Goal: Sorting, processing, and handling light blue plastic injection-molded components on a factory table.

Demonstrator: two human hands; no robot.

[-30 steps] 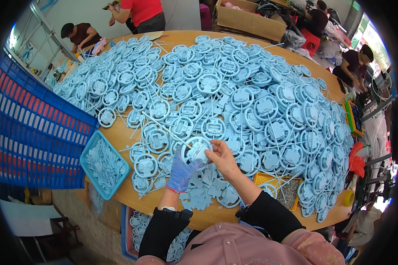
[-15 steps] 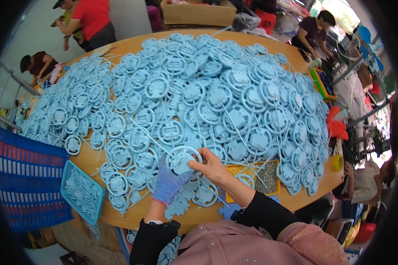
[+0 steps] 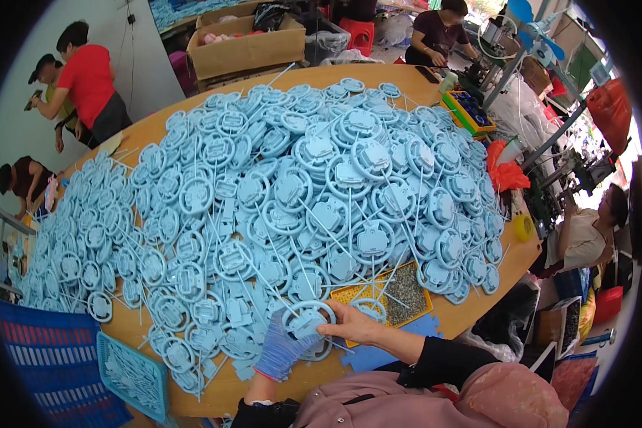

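Observation:
Between both hands, close to my body, is a light-blue plastic ring part with a flat plate in its middle and a thin rod pointing away to the upper left. My left hand, in a purple-blue glove, grips the part's left and lower side. My bare right hand pinches its right edge, thumb on top of the plate. A large heap of similar ring parts lies beyond. To the right of my right hand, a yellow tray holds many tiny grey metal pieces and has a ring part lying over it.
A teal basket of thin light-blue pieces stands at lower left, beside a blue slatted crate. A blue mat lies near my right forearm. A yellow tape roll sits at the wooden table's right edge. Several people are around.
The view has shifted, so the heap and people sit differently and the hands appear lower. Both hands still hold the ring part, with its plate turned slightly.

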